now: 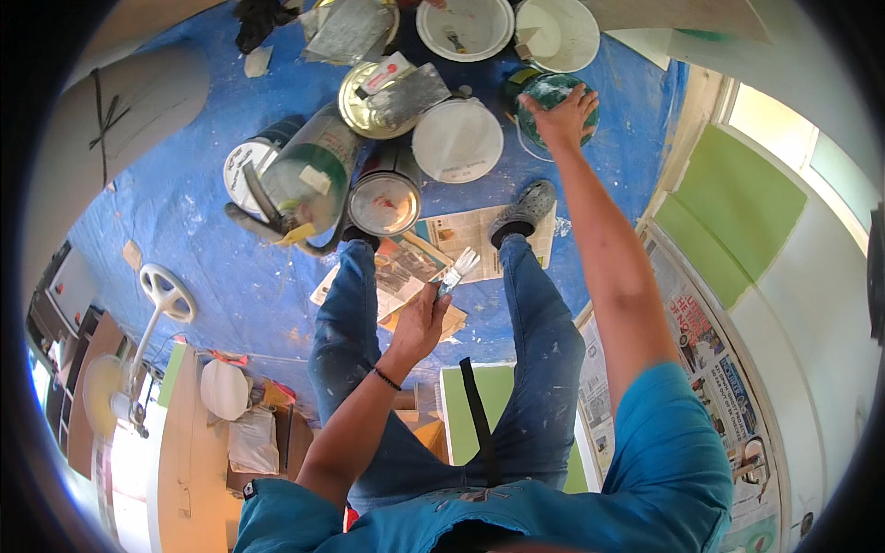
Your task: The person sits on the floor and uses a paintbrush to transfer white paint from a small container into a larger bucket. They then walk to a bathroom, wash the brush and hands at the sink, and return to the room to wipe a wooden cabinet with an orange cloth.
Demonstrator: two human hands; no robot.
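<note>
My left hand (417,328), low between my knees, is closed round the handle of a paintbrush (459,265). The brush points up and away, its bristles coated white. Farther off to the right, my right hand (559,120) lies with fingers spread on the green lid (591,130) of a round pail. Left of that pail stands a bucket with a white lid (457,141). A metal paint can (384,204) stands nearer, by my left foot. Sheets of newspaper (461,235) lie under my feet and below the brush.
Blue sheeting (184,198) covers the floor. At the far side stand a white basin (464,26) with a brush inside and a white bucket (557,33). A large clear-green container (312,170) is on the left. The wall (737,212) at right is part green.
</note>
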